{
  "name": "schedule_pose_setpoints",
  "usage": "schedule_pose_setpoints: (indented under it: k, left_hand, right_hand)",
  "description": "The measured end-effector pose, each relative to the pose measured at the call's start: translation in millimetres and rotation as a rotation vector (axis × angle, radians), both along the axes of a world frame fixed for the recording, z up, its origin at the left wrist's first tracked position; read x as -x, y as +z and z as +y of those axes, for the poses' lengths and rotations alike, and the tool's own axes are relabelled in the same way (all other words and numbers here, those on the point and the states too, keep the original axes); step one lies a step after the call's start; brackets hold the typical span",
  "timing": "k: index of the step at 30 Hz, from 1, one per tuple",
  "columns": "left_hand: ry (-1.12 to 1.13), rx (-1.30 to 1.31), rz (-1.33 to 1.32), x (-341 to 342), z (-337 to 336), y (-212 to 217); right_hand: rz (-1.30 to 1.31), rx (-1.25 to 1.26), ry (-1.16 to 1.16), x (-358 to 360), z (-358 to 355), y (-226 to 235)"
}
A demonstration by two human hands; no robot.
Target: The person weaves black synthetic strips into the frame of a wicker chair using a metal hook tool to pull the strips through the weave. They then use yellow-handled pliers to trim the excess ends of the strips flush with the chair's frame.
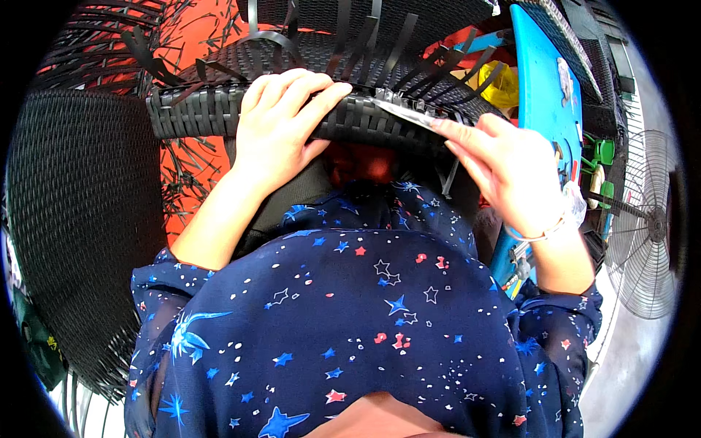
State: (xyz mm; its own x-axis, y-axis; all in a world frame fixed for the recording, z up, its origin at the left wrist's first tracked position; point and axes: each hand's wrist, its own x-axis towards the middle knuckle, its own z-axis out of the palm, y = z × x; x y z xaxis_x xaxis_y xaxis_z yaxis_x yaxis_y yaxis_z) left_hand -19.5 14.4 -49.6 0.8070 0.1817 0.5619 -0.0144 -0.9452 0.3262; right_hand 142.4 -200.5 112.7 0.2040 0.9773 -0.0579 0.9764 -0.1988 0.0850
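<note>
A black woven panel edge, made of flat strips, lies across in front of my body, with loose strip ends sticking up behind it. My left hand is closed over this edge, its fingers on top and its thumb near the front face. In my right hand is a slim, pointed silver tool like a blade, pinched between thumb and fingers. The tool points left, and its tip lies at the top of the woven edge among the strips. What the tip touches is too small to tell.
Another black woven piece stands at the left. Cut black strips litter the red surface. To the right are a blue board, a yellow bag, green-handled tools and a fan.
</note>
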Motion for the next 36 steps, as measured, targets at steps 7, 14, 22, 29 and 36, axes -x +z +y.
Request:
schedule_pose_setpoints:
  k: [7, 14, 22, 29, 36]
  left_hand:
    - [0.031, -0.021, 0.005, 1.5, 1.1, 0.3]
    - [0.010, -0.005, 0.021, -0.6, -1.4, 4.2]
    - [0.018, -0.025, 0.016, 1.1, -2.7, 2.2]
    - [0.015, -0.030, 0.019, 1.5, -1.8, 4.4]
    - [0.006, -0.041, 0.018, 3.0, -2.2, 7.0]
  right_hand:
    - [0.200, 0.060, 0.229, -51.5, 38.9, 23.8]
    - [0.397, 0.305, 0.146, -53.0, 62.5, 40.7]
    - [0.718, 0.452, 0.020, -97.6, 68.3, 21.2]
    - [0.777, 0.585, 0.013, -122.9, 86.1, 19.9]
    - [0.808, 0.571, -0.084, -112.1, 79.3, 24.4]
